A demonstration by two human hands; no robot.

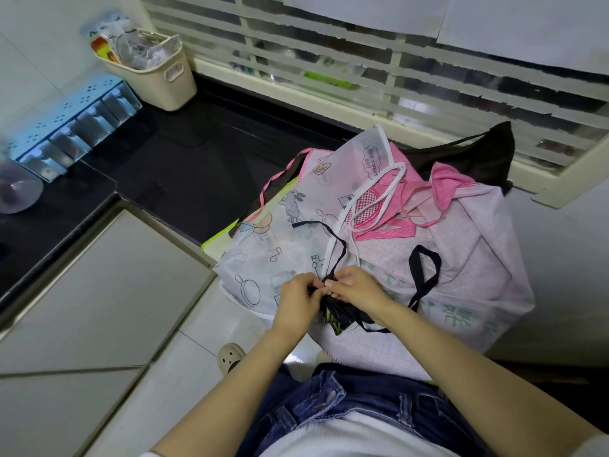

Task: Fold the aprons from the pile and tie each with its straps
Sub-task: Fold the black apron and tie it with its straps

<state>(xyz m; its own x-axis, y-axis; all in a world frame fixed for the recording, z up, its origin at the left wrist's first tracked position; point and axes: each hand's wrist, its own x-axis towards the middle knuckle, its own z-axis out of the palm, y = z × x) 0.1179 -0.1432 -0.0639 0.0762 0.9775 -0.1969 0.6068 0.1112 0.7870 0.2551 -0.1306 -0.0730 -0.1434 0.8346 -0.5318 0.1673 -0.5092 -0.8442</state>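
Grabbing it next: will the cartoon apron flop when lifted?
Probably floppy: the cartoon apron sags in soft folds. Likely light, since it looks thin and translucent. Its white strap lies loosely looped and may snag or trail.

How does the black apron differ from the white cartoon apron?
The black apron is a small folded bundle, held by the left hand and right hand; the white cartoon apron lies spread out. The black apron is dark, the white cartoon apron pale with line drawings. Both have thin straps.
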